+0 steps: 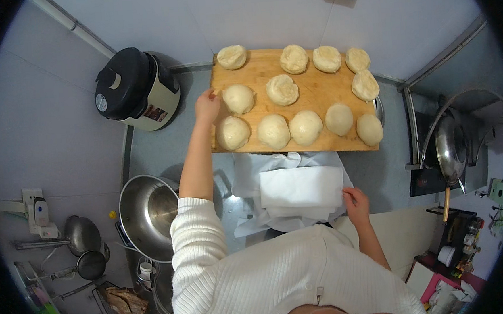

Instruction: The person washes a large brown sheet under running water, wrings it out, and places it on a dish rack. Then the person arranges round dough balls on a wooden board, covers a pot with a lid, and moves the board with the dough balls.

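Observation:
My left hand [208,107] is at the left edge of a wooden board [250,70], with its fingers bent beside a round dough ball [238,99]. Whether those fingers grip the board's edge is not clear. Several smooth dough balls line the board's near side, among them one ball [273,131] near the middle. Rougher, wrinkled dough pieces, such as one [294,59], lie farther back. In front of the board rests a stack of white sheets [302,188], cloth or paper. The fingertips of my right hand [356,204] meet its right edge; I cannot tell whether they pinch it.
An electric pressure cooker [137,90] stands left of the board. Nearer me on the left is a large steel pot [149,217]. Pans [82,235] hang on the left wall. On the right, a lidded wok [449,149] with a wooden handle sits on a cooktop [423,183].

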